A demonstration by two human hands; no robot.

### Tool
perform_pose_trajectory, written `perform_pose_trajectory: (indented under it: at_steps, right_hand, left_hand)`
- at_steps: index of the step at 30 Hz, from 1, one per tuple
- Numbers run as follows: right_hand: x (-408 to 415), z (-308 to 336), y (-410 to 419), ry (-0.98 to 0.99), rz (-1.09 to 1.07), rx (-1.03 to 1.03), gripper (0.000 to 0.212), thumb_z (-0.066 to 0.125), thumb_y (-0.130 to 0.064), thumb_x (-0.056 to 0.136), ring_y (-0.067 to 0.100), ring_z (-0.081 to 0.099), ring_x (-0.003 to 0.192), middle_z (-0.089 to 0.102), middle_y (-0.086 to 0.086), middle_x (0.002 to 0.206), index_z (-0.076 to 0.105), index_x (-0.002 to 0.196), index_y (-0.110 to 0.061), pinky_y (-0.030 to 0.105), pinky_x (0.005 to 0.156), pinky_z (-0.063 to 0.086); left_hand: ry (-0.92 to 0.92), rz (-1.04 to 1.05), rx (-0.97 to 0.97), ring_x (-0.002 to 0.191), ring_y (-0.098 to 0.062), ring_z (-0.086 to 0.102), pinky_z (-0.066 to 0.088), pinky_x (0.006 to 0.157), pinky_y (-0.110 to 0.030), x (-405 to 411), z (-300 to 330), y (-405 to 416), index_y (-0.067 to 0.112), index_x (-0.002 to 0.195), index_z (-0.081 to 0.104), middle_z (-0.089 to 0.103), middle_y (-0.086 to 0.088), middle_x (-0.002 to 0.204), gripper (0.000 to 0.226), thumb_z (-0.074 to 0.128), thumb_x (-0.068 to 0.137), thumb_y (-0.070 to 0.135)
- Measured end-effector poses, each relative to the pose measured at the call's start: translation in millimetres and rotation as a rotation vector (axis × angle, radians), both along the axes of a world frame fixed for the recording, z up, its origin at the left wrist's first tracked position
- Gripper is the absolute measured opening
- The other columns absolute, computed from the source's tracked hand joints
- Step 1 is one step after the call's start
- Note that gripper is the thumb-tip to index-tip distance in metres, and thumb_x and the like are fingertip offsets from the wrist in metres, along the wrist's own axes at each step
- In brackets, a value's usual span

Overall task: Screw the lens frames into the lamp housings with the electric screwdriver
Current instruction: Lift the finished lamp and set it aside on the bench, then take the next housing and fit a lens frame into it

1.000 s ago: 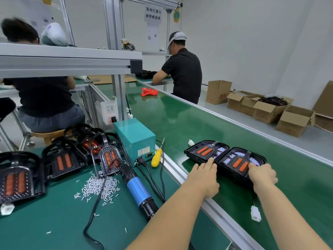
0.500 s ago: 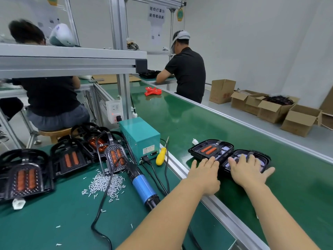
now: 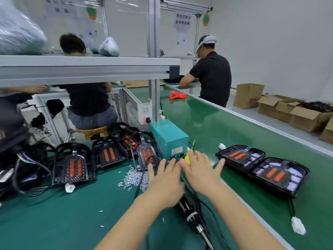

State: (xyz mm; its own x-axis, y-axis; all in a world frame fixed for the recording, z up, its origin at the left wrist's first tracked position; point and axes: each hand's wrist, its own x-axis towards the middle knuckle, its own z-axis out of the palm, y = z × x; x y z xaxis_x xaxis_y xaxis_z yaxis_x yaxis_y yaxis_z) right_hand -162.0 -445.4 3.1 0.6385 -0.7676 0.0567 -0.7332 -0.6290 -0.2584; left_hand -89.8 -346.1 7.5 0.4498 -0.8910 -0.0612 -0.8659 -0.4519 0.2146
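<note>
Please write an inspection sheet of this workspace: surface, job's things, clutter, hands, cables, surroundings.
Surface: green bench mat; green conveyor belt to the right.
Job's things: two lamp housings on the belt; more housings on the bench; electric screwdriver lying under the hands.
Clutter: loose screws; yellow screwdriver.
Hands: left hand and right hand open, above the bench, holding nothing.
Cables: black cord across the screws; white connector.
Surroundings: teal power box; cardboard boxes; two workers.

Both forearms reach forward, left hand (image 3: pixel 164 183) and right hand (image 3: pixel 201 173) side by side, fingers spread, empty.
</note>
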Motion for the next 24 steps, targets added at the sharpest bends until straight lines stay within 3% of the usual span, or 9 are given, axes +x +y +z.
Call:
perform_pose_trajectory:
  at_steps: [5,11,15,17,20,24]
  right_hand:
    - [40.5,5.3,45.9,0.032,0.155,0.007,0.06,0.01,-0.054,0.101,0.016,0.0,0.15,0.005,-0.003,0.163,0.008,0.155,-0.027,0.066,0.108,-0.015]
    - [69.9,-0.6,93.0,0.071,0.32,0.0,0.06,0.012,-0.053,0.102,0.016,-0.003,0.15,0.0,-0.003,0.164,0.002,0.155,-0.027,0.065,0.108,-0.017]
    - [78.4,-13.5,110.9,0.151,0.398,0.006,0.058,0.013,-0.05,0.103,0.016,-0.001,0.15,0.003,-0.003,0.163,0.006,0.155,-0.025,0.065,0.109,-0.015]
    - [81.5,-18.5,115.1,0.179,0.408,0.018,0.057,0.013,-0.051,0.103,0.015,-0.001,0.15,0.004,-0.004,0.163,0.006,0.155,-0.027,0.065,0.109,-0.014]
    - [86.7,-21.1,120.4,0.221,0.406,0.016,0.059,0.011,-0.053,0.102,0.014,-0.002,0.15,0.003,-0.005,0.163,0.003,0.155,-0.029,0.066,0.109,-0.013]
    - [95.4,-17.9,131.7,0.237,0.421,-0.019,0.058,0.01,-0.051,0.102,0.013,-0.001,0.149,0.004,-0.006,0.163,0.0,0.155,-0.031,0.067,0.109,-0.01]
  left_hand:
    - [-0.045,0.163,-0.076,0.147,-0.021,-0.008,-0.009,0.114,-0.053,33.8,-4.2,57.2,0.029,0.151,0.005,-0.005,0.008,0.16,0.063,0.038,0.098,0.036]
    - [-0.144,0.319,-0.264,0.146,-0.011,0.001,-0.005,0.117,-0.039,70.8,-5.0,123.9,0.031,0.147,0.022,0.015,0.013,0.157,0.057,0.045,0.096,0.034]
    - [-0.264,0.394,-0.534,0.138,-0.022,0.031,0.013,0.115,-0.044,90.2,-0.6,169.7,0.021,0.124,0.059,0.049,0.003,0.14,0.044,0.067,0.082,0.012]
    - [-0.401,0.452,-0.66,0.131,-0.031,0.041,0.02,0.11,-0.051,105.4,5.2,191.2,0.014,0.113,0.066,0.057,-0.005,0.131,0.045,0.077,0.071,0.004]
    - [-0.58,0.625,-0.711,0.138,-0.034,0.031,0.013,0.11,-0.056,137.5,24.4,216.6,0.01,0.126,0.057,0.046,-0.012,0.142,0.057,0.077,0.073,0.014]
    - [-0.547,0.837,-0.535,0.146,-0.028,0.008,0.001,0.113,-0.056,180.0,45.1,236.3,0.01,0.148,0.028,0.02,-0.009,0.157,0.075,0.062,0.087,0.039]
